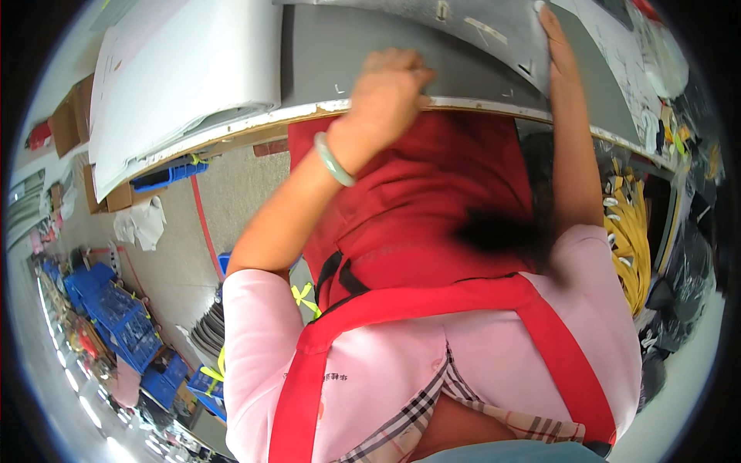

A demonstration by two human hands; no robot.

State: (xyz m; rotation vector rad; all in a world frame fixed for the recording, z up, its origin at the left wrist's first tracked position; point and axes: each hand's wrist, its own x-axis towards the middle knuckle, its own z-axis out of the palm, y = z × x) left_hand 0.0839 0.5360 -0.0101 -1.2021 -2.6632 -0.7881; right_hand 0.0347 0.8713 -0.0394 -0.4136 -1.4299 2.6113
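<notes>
My left hand (390,91), a pale green bangle on its wrist, is just above the table's front edge. Its fingers are curled and slightly blurred; whatever they may hold is hidden. Up at the top right, my right hand (559,45) grips the right edge of a translucent grey plastic sheet (432,17), which has small slots and marks. That sheet bows up over a dark grey flat surface (316,54) bearing small white corner marks. Left of it lies a thick stack of large white sheets (193,69), its near side curled over.
The worktable's worn white front edge (255,116) runs across in front of my red apron (432,185). Yellow straps (627,239) hang at the right, by dark plastic bags (687,255). Blue crates (123,324) and cardboard boxes (73,116) stand at the left.
</notes>
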